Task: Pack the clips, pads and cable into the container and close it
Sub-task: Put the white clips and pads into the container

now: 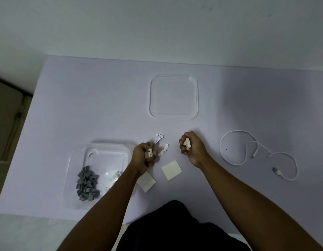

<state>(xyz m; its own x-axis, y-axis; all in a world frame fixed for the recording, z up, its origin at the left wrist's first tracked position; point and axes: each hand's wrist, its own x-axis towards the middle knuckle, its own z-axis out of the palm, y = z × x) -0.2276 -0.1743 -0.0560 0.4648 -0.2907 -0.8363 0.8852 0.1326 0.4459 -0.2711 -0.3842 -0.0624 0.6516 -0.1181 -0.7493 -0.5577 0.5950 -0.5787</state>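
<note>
My left hand (143, 156) is closed around several white clips, just right of the clear container (95, 153). My right hand (191, 147) also grips a bunch of white clips. A few loose white clips (161, 142) lie on the table between my hands. Grey clips (87, 182) are piled in the container's near left corner, with a few more half hidden by my left forearm. Two square white pads lie near me: one (171, 169) between my forearms, the other (147, 182) partly under my left wrist. The white cable (247, 153) lies looped at the right.
The clear square lid (174, 116) lies flat at the middle back of the pale table. The table's left edge (17, 142) drops to the floor, where a brown box stands. A wall rises behind the table. My dark-clothed lap is at the near edge.
</note>
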